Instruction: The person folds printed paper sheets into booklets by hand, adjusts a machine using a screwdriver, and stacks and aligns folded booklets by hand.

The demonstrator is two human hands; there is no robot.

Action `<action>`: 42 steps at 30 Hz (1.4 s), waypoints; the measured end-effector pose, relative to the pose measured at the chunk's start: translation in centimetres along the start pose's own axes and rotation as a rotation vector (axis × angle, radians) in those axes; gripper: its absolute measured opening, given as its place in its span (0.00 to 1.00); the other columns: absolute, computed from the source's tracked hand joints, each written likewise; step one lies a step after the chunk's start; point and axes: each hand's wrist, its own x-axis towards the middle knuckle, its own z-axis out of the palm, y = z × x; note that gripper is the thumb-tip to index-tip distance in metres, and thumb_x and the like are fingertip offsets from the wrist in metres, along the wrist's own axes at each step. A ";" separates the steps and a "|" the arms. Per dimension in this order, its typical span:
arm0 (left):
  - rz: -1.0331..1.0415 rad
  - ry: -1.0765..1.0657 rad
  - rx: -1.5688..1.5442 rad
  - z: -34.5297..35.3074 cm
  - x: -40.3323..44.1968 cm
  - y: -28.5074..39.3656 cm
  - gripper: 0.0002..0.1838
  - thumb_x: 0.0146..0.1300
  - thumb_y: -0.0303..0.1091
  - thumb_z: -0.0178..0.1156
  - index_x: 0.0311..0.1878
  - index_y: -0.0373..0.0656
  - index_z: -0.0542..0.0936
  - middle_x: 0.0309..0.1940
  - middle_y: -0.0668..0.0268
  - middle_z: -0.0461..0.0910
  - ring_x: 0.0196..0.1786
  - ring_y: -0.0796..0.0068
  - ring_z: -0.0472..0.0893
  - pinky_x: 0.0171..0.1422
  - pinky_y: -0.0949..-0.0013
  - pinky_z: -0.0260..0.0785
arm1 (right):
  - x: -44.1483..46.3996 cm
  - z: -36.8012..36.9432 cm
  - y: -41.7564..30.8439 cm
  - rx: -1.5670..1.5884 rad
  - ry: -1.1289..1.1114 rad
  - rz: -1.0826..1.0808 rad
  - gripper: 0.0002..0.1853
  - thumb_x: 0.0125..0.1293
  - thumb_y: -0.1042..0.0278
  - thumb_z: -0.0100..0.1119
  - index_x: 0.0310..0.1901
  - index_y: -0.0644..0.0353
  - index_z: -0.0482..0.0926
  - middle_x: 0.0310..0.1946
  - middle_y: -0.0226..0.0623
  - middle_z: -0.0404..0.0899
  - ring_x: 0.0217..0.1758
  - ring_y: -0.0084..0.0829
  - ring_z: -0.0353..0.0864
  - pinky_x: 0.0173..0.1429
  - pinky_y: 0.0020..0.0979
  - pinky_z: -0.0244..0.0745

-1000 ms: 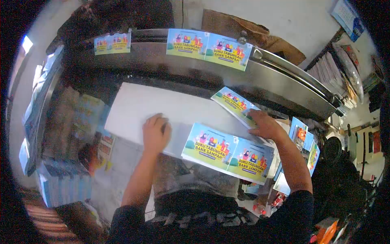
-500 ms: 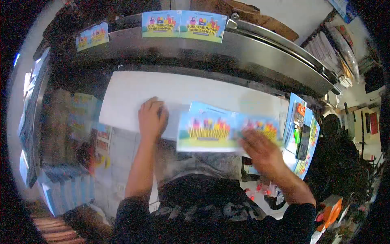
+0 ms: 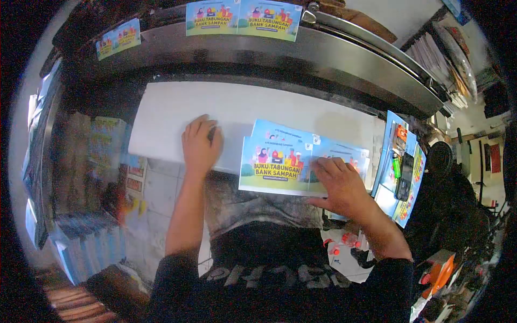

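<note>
My left hand [image 3: 201,144] is on the near left part of a white board [image 3: 183,102], its fingers curled around a small dark thing that I cannot make out. To its right, overlapping blue and green printed covers [image 3: 277,167] lie at the board's near edge, one slightly askew behind another. My right hand [image 3: 340,185] holds the right part of the front cover, with the fingers over its face and the thumb at its near edge. The fingers hide some of the print.
A metal bar [image 3: 344,64] crosses behind the board, with a cover [image 3: 242,19] on it. At the right, a black phone [image 3: 405,177] and a green lighter [image 3: 397,167] rest on printed sheets. Stacked booklets [image 3: 91,245] stand at the lower left.
My right hand has brought the angled cover from the board's far right edge nearer, onto the other covers. My left hand stays curled on the board. The camera view has shifted.
</note>
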 end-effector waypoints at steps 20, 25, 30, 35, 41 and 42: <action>-0.064 -0.043 -0.063 -0.9 0.3 0.7 0.13 0.58 0.36 0.62 0.45 0.45 0.82 0.55 0.58 0.77 0.58 0.54 0.74 0.61 0.51 0.64 | 8.7 -18.2 20.6 -0.485 1.010 0.326 0.23 0.65 0.79 0.49 0.61 0.54 0.76 0.57 0.46 0.78 0.61 0.42 0.78 0.63 0.40 0.72; -0.038 0.006 -0.076 0.1 -0.4 -0.3 0.12 0.55 0.33 0.63 0.43 0.45 0.82 0.53 0.57 0.78 0.57 0.54 0.75 0.61 0.50 0.65 | 10.5 -7.3 31.7 -0.589 0.586 0.216 0.29 0.62 0.80 0.51 0.67 0.52 0.70 0.69 0.45 0.66 0.74 0.45 0.60 0.77 0.43 0.52; -0.041 0.022 -0.064 -0.6 -0.8 -0.7 0.12 0.58 0.39 0.61 0.43 0.46 0.82 0.55 0.59 0.77 0.59 0.55 0.74 0.64 0.51 0.64 | 7.4 -3.3 22.7 -0.170 0.380 0.171 0.25 0.62 0.76 0.56 0.62 0.60 0.72 0.62 0.51 0.72 0.65 0.54 0.70 0.70 0.45 0.63; -0.061 -0.023 -0.086 -2.4 -0.7 -0.3 0.12 0.58 0.40 0.61 0.44 0.47 0.81 0.57 0.61 0.75 0.59 0.57 0.73 0.62 0.52 0.64 | 1.3 -3.0 1.1 0.071 -0.021 0.109 0.36 0.52 0.58 0.72 0.62 0.61 0.71 0.66 0.51 0.67 0.69 0.53 0.64 0.71 0.48 0.61; -0.067 -0.033 -0.096 -0.7 -0.3 0.7 0.12 0.59 0.40 0.61 0.44 0.48 0.80 0.56 0.61 0.76 0.59 0.58 0.73 0.62 0.52 0.64 | -1.0 0.6 0.4 -0.012 -0.066 0.028 0.42 0.47 0.52 0.73 0.62 0.65 0.68 0.68 0.53 0.63 0.72 0.55 0.60 0.70 0.51 0.62; -0.047 -0.006 -0.096 -0.4 0.0 0.4 0.12 0.59 0.40 0.61 0.44 0.47 0.80 0.56 0.61 0.76 0.59 0.58 0.73 0.62 0.52 0.64 | -0.7 1.1 0.4 -0.016 -0.064 0.029 0.42 0.47 0.52 0.73 0.62 0.65 0.68 0.68 0.53 0.63 0.72 0.55 0.60 0.70 0.51 0.62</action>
